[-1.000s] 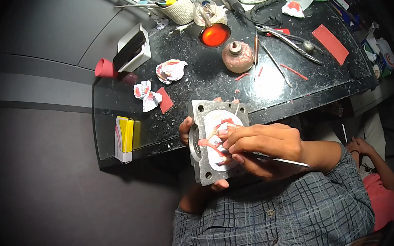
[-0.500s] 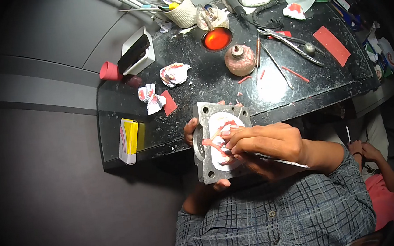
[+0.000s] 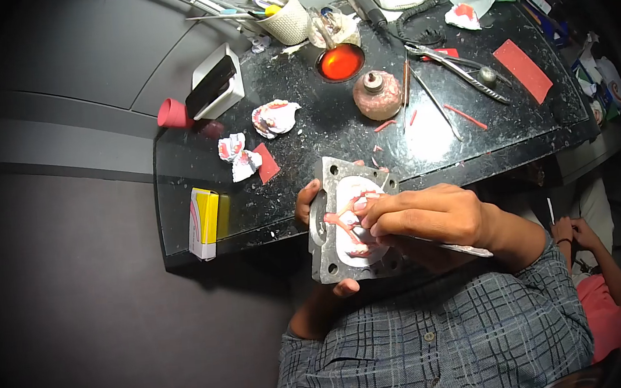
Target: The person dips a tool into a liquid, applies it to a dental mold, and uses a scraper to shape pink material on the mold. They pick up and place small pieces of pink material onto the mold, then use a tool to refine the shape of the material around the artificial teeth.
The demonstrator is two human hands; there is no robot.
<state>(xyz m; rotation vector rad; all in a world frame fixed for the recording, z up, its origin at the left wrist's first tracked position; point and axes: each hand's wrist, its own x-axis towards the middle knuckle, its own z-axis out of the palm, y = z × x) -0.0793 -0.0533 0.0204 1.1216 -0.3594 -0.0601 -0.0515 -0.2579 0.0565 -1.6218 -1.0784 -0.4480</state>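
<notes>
My left hand (image 3: 307, 202) grips a grey metal dental flask half (image 3: 328, 255) from beneath, fingers curled round its edges. White plaster (image 3: 350, 246) fills the flask, with pink wax strips (image 3: 336, 220) branching across it. My right hand (image 3: 442, 216) is closed in a pinch over the plaster, fingertips at the wax. From under that hand sticks out the flat metal end of a slim tool (image 3: 470, 251); its working tip is hidden by my fingers.
On the black table stand a pinkish spirit burner (image 3: 378, 96), pliers (image 3: 455, 70), a metal instrument (image 3: 435, 102), a red wax sheet (image 3: 523, 72), plaster models (image 3: 274, 117) and a yellow-white box (image 3: 205, 222). Another person's hands (image 3: 571, 230) are at the right.
The flask has shifted slightly right and turned a little in my left hand. My right hand has moved slightly right along with it, still over the plaster.
</notes>
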